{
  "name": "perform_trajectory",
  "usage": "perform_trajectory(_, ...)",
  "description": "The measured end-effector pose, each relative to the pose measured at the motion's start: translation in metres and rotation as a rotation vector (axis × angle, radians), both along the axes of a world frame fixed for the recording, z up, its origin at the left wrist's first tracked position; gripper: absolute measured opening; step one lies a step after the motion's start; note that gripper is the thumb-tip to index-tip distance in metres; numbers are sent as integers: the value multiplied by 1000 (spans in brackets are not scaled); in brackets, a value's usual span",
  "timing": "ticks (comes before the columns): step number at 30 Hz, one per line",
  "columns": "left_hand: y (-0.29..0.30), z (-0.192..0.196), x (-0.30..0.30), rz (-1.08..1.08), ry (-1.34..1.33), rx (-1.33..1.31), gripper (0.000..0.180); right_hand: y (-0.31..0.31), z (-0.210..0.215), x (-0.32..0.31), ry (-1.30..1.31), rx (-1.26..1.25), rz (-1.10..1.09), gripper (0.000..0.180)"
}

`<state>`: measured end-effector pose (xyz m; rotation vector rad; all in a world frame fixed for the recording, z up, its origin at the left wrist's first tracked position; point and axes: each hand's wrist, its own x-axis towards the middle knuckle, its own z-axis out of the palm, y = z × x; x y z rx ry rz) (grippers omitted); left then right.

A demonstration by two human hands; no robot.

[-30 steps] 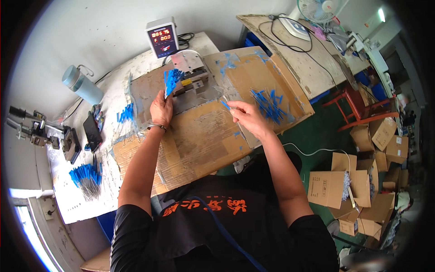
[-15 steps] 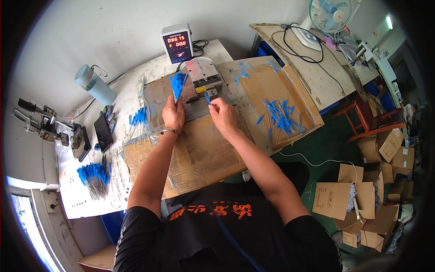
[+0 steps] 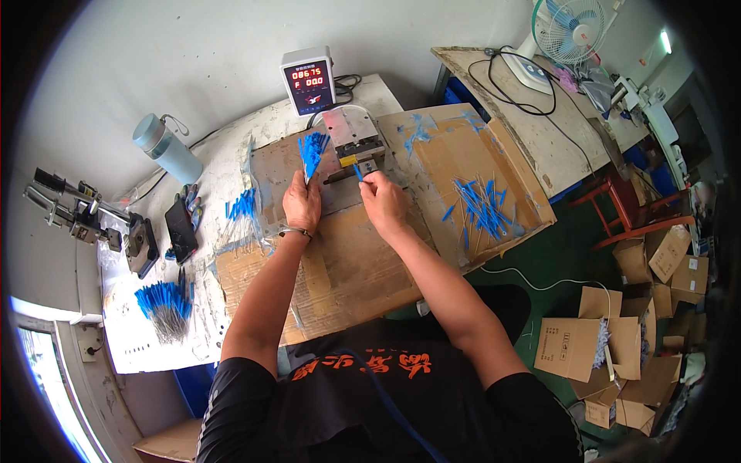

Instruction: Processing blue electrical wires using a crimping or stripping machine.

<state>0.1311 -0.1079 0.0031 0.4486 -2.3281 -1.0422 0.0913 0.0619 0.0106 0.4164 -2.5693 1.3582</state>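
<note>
My left hand [image 3: 302, 204] is closed round a bundle of thin pieces with blue ends [image 3: 313, 153], the blue ends fanned out at the top. In the closed fingertips of my right hand [image 3: 384, 204], a single blue-ended piece [image 3: 358, 173] points up at the front of a small metal press-like machine [image 3: 353, 139] with a yellow strip. Whether the piece touches the machine I cannot tell. More blue-ended pieces [image 3: 482, 208] lie loosely on the cardboard to the right. A smaller bunch [image 3: 241, 205] lies left of my left hand, and a dense pile [image 3: 164, 302] at the near left.
A display box [image 3: 308, 80] with red digits stands behind the machine. To the left are a light-blue bottle [image 3: 167, 147], a black phone-like slab [image 3: 181, 231] and a metal clamp device [image 3: 93, 212]. A fan [image 3: 570, 31] stands on the right table; cardboard boxes [image 3: 571, 343] crowd the floor.
The whole view has shifted slightly. Both hands keep their grips, and the single piece stays close to the machine's front.
</note>
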Motion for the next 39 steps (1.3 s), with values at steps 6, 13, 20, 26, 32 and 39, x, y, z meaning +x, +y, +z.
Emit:
perform_trajectory(6, -3, -7, -2, -9, -26, -124, 20, -5, -5, -3, 18, -16, -45, 17)
perform_trajectory(13, -5, -11, -3, -18, -129, -237, 24, 25, -1, 4, 34, -59, -80, 19)
perform_trajectory(20, 0, -1, 1, -79, -121, -270, 16, 163, 28, 6, 212, 395, -41, 2)
perform_trajectory(26, 4, 5, 3, -87, -195, -396, 17, 180, 30, -11, 369, 745, 135, 2)
perform_trajectory(32, 5, 9, 4, -153, -161, -425, 16, 198, 32, -24, 551, 739, 344, 5)
perform_trajectory(39, 2, 3, 4, -160, -116, -416, 14, 196, 40, -23, 491, 511, 339, 8)
